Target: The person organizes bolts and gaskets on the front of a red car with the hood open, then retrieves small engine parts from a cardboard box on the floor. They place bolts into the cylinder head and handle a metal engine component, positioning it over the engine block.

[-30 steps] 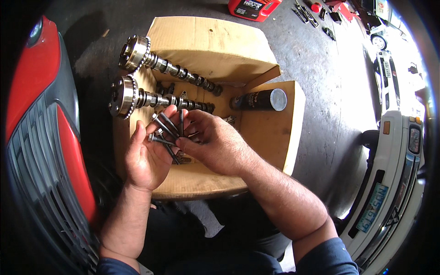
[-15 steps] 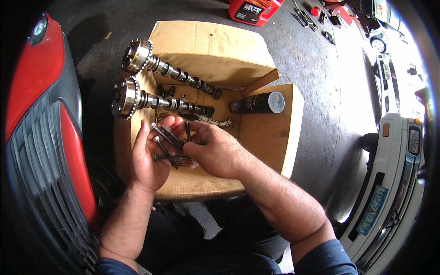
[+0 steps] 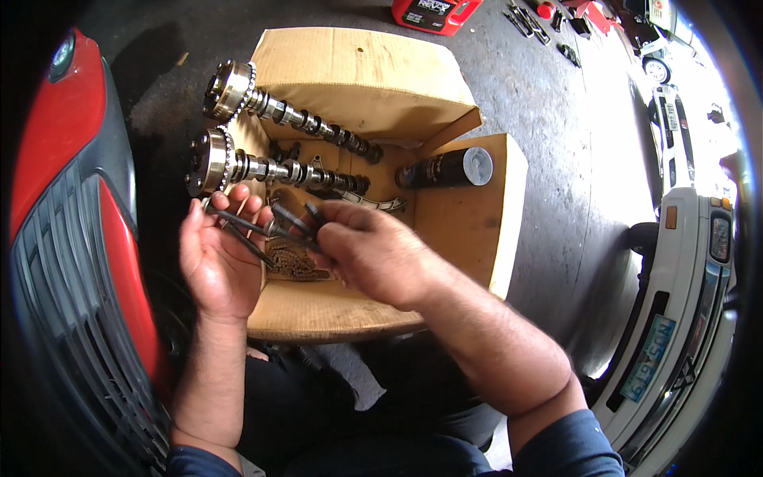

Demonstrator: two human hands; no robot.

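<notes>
My left hand [image 3: 222, 266] is palm up over the left side of a cardboard box, fingers loosely curled. Long dark bolts [image 3: 249, 245] lie across its fingers. My right hand [image 3: 367, 246] is closed around several more bolts [image 3: 290, 219], their ends poking out toward the left hand. Just beyond the hands, two camshafts [image 3: 322, 132] with round toothed sprockets [image 3: 208, 161] lean over the box's left wall. Beneath the hands a brownish chain [image 3: 292, 262] lies in the box, partly hidden by them.
The open cardboard box [image 3: 350, 318] has its far flap raised. Inside, a dark cylindrical can [image 3: 437, 172] lies on its side near a curved guide rail [image 3: 377, 201]. A red car [image 3: 67, 151] is close at left, a white vehicle [image 3: 675, 318] at right. A red jug [image 3: 433, 14] stands beyond.
My left hand has shifted left and opened somewhat, away from my right hand. More bolts now sit in the right hand, and the chain below has come into view.
</notes>
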